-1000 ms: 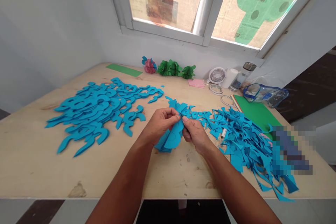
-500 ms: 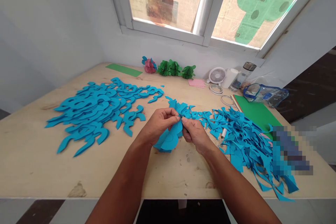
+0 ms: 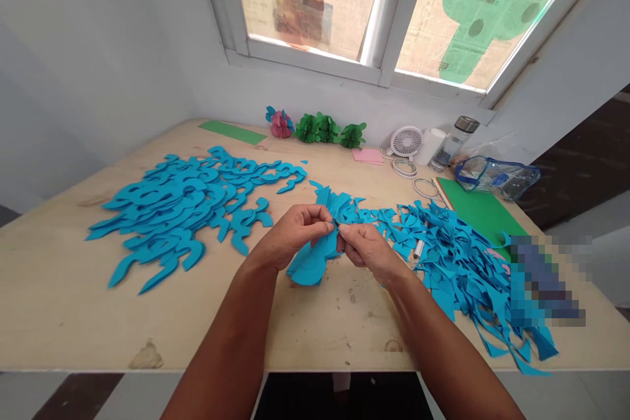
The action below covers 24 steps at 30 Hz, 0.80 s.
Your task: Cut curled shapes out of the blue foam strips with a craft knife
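Pinching: left hand (image 3: 301, 231) and right hand (image 3: 368, 248) both on the blue piece (image 3: 311, 264), tips nearly meeting.
Left fingers: thumb and index clamped on the piece's upper part, other fingers curled.
Right fingers: thumb and index together on its right edge, just beside the left tips. Anything else between the tips is too small to tell.
Blue piece: folded paper, rounded edge toward the wearer, tilted, at centre over the tabletop (image 3: 207, 335). Far end runs up to more blue paper behind the hands; can't tell where one stops.
Cutouts (image 3: 177, 200): blue, curvy, overlapping in a wide pile left of the left hand, hand apart from it.
Scraps (image 3: 462, 262): blue offcuts, loose heap right of the right hand.
Pen (image 3: 419, 249): white, dark tip, lying among the scraps.
Green sheets (image 3: 492, 213): flat, far side of the scraps, partly under them.
Back right: clear pouch (image 3: 497, 177), bottle (image 3: 449, 147) upright, white roll (image 3: 431, 146), small fan (image 3: 407, 142), tape rings (image 3: 404, 168) in front.
Back middle: pink slips (image 3: 367, 156), green paper ornaments (image 3: 325, 129), pink ornament (image 3: 281, 125) to their left.
Back left: green strip (image 3: 233, 131), flat.
Far right: pixelated patch, contents unreadable.
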Tool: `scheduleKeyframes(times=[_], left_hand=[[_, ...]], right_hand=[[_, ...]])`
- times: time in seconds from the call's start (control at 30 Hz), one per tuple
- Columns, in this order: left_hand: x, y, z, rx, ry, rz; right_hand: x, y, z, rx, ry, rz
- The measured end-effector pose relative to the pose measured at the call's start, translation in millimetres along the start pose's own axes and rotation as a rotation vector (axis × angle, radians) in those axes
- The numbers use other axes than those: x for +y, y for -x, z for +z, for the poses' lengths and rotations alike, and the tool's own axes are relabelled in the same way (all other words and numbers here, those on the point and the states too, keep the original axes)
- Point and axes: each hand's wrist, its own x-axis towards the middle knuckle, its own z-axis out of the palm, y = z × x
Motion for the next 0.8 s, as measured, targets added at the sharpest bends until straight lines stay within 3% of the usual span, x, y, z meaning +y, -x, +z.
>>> scheduleKeyframes(times=[0.23,0.43,0.6,0.8], left_hand=[[-1,-1,1.2,0.049,0.032,-0.009],[-8,-7,6.7,0.261,0.129,0.032],[-16,-14,12.5,0.455,0.235,0.063],[-19,-16,14.7,0.506,0.277,0.091]], right_hand=[[0,-1,-2,0.060,-0.060,0.012],[4,-4,1,0.174,-0.229,0.011],[9,-5,6,0.175,-0.200,-0.003],[13,-8,6,0.295,-0.177,-0.004]])
